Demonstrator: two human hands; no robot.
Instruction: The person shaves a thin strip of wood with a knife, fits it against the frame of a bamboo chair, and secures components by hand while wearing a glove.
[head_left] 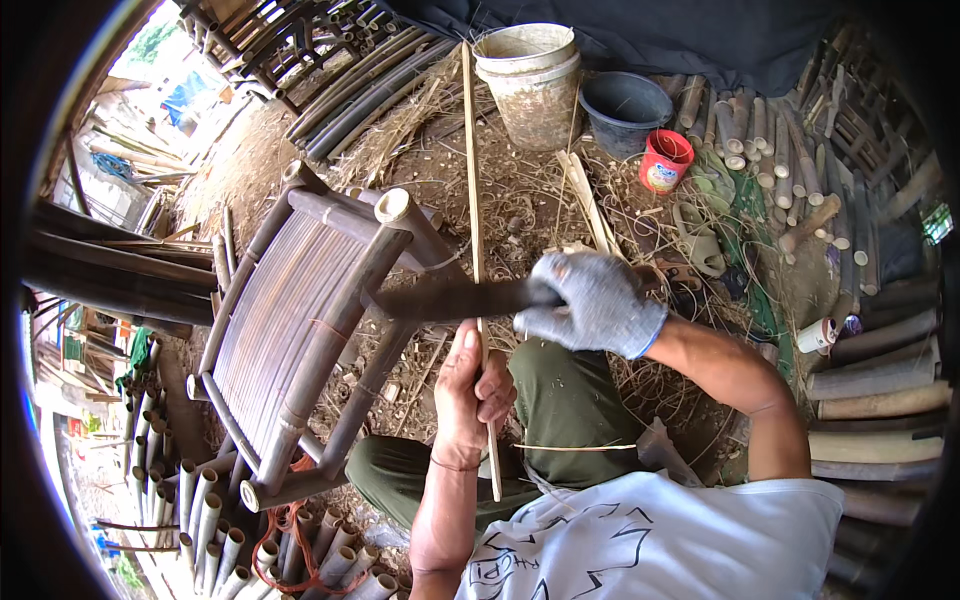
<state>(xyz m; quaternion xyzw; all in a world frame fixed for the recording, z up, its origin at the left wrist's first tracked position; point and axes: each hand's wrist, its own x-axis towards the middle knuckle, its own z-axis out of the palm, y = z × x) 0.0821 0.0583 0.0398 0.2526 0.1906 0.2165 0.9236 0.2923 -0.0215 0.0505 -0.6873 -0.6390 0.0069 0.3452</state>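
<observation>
A long, thin bamboo strip [472, 190] runs nearly upright through the middle of the view. My bare left hand [470, 385] is closed around its lower part, with the thumb pointing up along it. In a grey work glove, my right hand [590, 303] grips a dark, wide-bladed knife [455, 299], whose handle is mostly hidden by the fingers. The blade, somewhat blurred, points left and crosses the strip just above my left thumb. Left of the blade stands a bamboo chair frame [372, 290] with a slatted panel [290, 300].
Wood shavings and fibres litter the dirt floor. Farther off are a white bucket [528, 100], a black tub [627, 110] and a red pail [666, 160]. Cut bamboo poles lie stacked at right [875, 400] and lower left [215, 520]. A sandal [700, 238] lies right of my glove.
</observation>
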